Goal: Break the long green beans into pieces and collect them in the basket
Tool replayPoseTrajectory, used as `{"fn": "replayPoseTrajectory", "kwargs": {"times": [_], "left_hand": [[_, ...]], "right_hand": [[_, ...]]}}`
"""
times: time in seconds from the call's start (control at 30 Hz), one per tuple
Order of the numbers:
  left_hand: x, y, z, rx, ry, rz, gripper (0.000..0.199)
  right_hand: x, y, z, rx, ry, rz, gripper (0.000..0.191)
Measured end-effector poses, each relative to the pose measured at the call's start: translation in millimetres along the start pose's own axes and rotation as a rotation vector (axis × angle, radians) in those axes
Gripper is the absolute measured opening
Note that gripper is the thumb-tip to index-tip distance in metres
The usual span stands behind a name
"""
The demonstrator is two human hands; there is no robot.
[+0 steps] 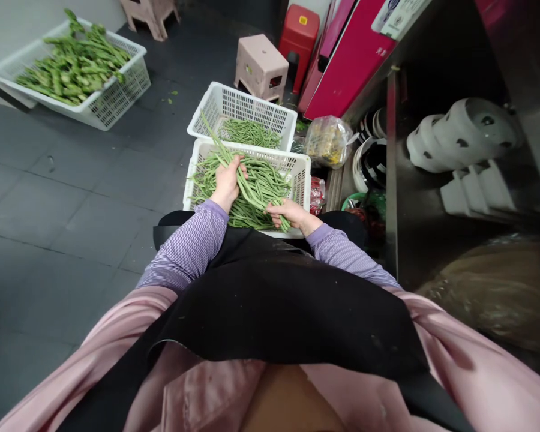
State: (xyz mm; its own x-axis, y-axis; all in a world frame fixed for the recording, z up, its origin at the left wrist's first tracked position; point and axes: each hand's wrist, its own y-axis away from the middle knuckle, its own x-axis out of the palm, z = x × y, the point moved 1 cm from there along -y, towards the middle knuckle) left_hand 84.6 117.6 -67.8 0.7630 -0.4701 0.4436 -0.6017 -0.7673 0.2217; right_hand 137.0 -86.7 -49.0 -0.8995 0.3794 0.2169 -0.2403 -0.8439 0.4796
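Note:
Over the near white basket (pixel 304 186), full of long green beans (pixel 263 174), both hands hold one slanting bundle of beans. My left hand (pixel 228 180) is closed round its upper middle, and the thin bean ends stick out beyond it toward the far basket. Lower on the right, my right hand (pixel 290 214) grips the bundle's near end, fingers wrapped round the beans. Just behind stands the far white basket (pixel 216 99), with shorter green bean pieces (pixel 252 133) on its bottom.
At the far left, a white basket (pixel 117 108) holds thick green stalks (pixel 76 66). A pink stool (pixel 261 63) and a red stool (pixel 299 36) stand beyond the baskets. A plastic bag (pixel 328 142) lies to the right, beside a metal shelf (pixel 391 180) with white containers (pixel 459 135).

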Motion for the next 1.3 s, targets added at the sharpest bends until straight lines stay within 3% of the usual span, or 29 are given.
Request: {"fn": "replayPoseTrajectory", "kwargs": {"times": [0.1,0.2,0.3,0.37,0.43,0.5,0.67,0.77,0.93,1.1,1.17,1.3], "left_hand": [[-2.3,-0.7,0.3,0.093,-0.109,-0.047,0.038],[-4.2,2.6,-1.3,0.115,-0.207,-0.073,0.037],[-1.8,11.1,-6.7,0.099,-0.260,-0.008,0.035],[1.5,17.0,-11.6,0.078,-0.267,0.041,0.033],[5.5,21.7,-15.1,0.037,-0.255,0.076,0.027],[9.7,25.8,-15.3,-0.013,-0.238,0.106,0.019],[18.1,37.6,-4.5,-0.119,-0.233,0.183,0.031],[18.0,39.2,-0.4,-0.125,-0.220,0.169,0.032],[11.9,24.5,-1.6,-0.151,-0.137,0.095,0.027],[8.7,13.0,-4.3,-0.021,-0.183,0.025,0.029],[8.0,14.2,-6.8,0.039,-0.244,0.015,0.028],[10.1,29.7,-11.3,0.167,-0.424,-0.003,0.025]], "right_hand": [[-3.6,-5.0,-2.7,-0.149,0.013,-0.136,0.038],[-20.2,-13.6,-2.4,-0.249,-0.228,-0.384,0.031],[-49.2,-19.5,-4.3,-0.180,-0.482,-0.691,0.029],[-64.6,-19.8,-8.1,-0.042,-0.511,-0.757,0.033],[-68.8,-18.9,-12.4,0.074,-0.422,-0.683,0.039],[-60.4,-19.3,-14.2,0.088,-0.293,-0.544,0.041],[-18.0,-29.5,-3.9,-0.087,-0.078,-0.181,0.038],[-6.1,-32.5,1.8,-0.141,-0.040,-0.077,0.037],[-9.9,-24.7,-0.8,-0.082,-0.123,-0.065,0.036],[-13.3,-16.0,-0.7,-0.007,-0.259,-0.020,0.036],[-13.7,-15.4,0.9,-0.021,-0.311,-0.086,0.035],[-13.5,-22.4,0.5,-0.093,-0.354,-0.348,0.034]]}}
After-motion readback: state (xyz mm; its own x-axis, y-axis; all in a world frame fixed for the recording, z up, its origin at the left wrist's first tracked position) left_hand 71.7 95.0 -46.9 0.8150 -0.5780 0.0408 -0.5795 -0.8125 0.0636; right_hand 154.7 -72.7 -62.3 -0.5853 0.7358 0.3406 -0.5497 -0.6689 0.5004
